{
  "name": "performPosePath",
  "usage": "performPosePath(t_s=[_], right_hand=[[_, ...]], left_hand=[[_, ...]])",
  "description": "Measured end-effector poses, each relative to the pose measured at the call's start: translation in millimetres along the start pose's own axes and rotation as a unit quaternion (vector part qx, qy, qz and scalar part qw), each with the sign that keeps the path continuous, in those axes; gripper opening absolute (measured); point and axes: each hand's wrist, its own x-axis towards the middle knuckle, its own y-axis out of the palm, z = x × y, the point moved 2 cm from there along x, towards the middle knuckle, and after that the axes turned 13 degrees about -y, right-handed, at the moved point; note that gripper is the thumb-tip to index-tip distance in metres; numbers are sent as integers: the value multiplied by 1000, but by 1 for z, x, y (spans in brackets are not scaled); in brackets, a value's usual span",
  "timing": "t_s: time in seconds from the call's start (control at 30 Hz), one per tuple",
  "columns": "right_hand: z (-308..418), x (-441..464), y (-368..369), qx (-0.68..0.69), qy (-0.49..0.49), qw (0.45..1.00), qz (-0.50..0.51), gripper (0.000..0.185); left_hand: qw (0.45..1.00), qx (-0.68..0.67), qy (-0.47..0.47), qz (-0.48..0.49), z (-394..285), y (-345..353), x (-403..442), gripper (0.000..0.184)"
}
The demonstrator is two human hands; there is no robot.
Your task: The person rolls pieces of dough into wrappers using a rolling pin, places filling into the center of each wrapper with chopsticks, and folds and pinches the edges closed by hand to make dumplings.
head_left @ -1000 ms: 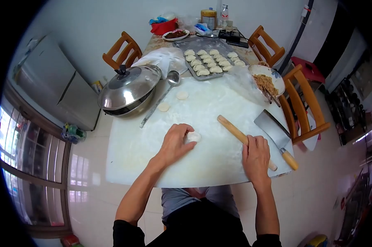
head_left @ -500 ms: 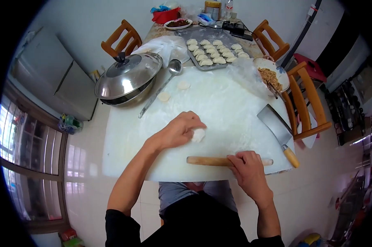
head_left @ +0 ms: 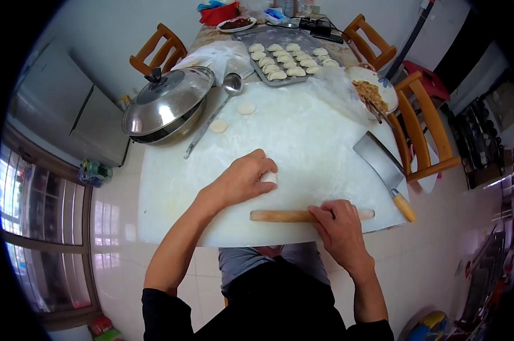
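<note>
A small piece of white dough (head_left: 269, 178) lies on the floured white board (head_left: 302, 142), and my left hand (head_left: 244, 177) has its fingers closed round it. My right hand (head_left: 341, 230) grips the wooden rolling pin (head_left: 282, 216) near its right end. The pin lies crosswise near the board's front edge, below the dough and apart from it. Two flat dough rounds (head_left: 246, 108) (head_left: 218, 126) rest further back on the left. To the right of my right hand is a cleaver (head_left: 380, 161) with a wooden handle.
A lidded wok (head_left: 169, 105) and a metal ladle (head_left: 208, 122) are at the left. Behind the board stands a tray (head_left: 279, 83) of several dumplings, with a plastic bag (head_left: 339, 94) and a bowl of filling (head_left: 390, 94) at the right. Wooden chairs (head_left: 424, 125) flank the table.
The rolling pin has turned from slanted to crosswise and come nearer the front edge with my right hand. My left fingers opened over the dough, then closed round it. The camera view has shifted slightly.
</note>
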Motion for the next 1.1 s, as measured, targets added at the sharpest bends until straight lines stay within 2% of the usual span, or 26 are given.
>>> performPosePath(t_s=[0.03,0.07,0.13,0.17,0.23,0.33,0.4,0.43,0.47,0.5,0.6,0.7,0.73,0.8,0.83,0.9,0.97,1.07,1.1], right_hand=[[-1,0,0,-1,1,1000,-1,37],[-3,1,0,-4,-10,1000,14,37],[-4,2,3,-7,-18,999,28,37],[-2,5,7,-6,-33,999,22,35],[-1,11,18,-6,-48,999,16,34],[-6,25,39,-19,-3,1000,-21,44],[-15,54,50,-121,48,990,-58,58],[-21,67,56,-122,49,990,-57,58],[-31,81,62,-143,84,984,-71,62],[-42,95,68,-163,119,976,-85,66],[-71,135,77,-190,166,960,-121,64],[-81,149,72,-196,158,955,-155,60],[-77,141,71,-197,159,955,-156,60],[-57,108,71,-163,163,970,-81,59],[-42,88,69,-151,158,974,-65,58],[-18,60,64,-138,151,978,-46,58],[-5,49,61,-163,136,977,-17,58],[-25,79,73,-174,157,971,-57,58],[-35,95,75,-181,168,966,-73,58]], left_hand=[[999,3,7,-50,-1,3,1,29],[999,3,9,-49,-3,7,1,29],[993,0,-61,-99,-9,10,3,24],[993,-1,-60,-99,-11,12,5,24],[987,-68,-124,-73,-11,15,6,23],[989,-63,-135,-20,-6,8,10,23],[988,-56,-142,-3,-1,4,14,24],[988,-48,-149,14,0,2,16,26],[978,-51,-197,38,-9,-5,16,27],[979,-52,-196,37,-7,-6,21,27],[991,-20,-129,-6,6,2,37,19],[990,-78,-116,-11,10,6,44,16],[990,-78,-115,-10,12,8,43,16],[996,-89,-27,14,13,12,36,15],[995,-91,-27,12,10,11,33,15],[995,-9,-100,24,-4,4,24,13],[991,-1,-129,31,-10,0,22,14],[984,59,-161,45,-14,-3,26,14],[989,65,-135,4,-14,-3,30,15]])
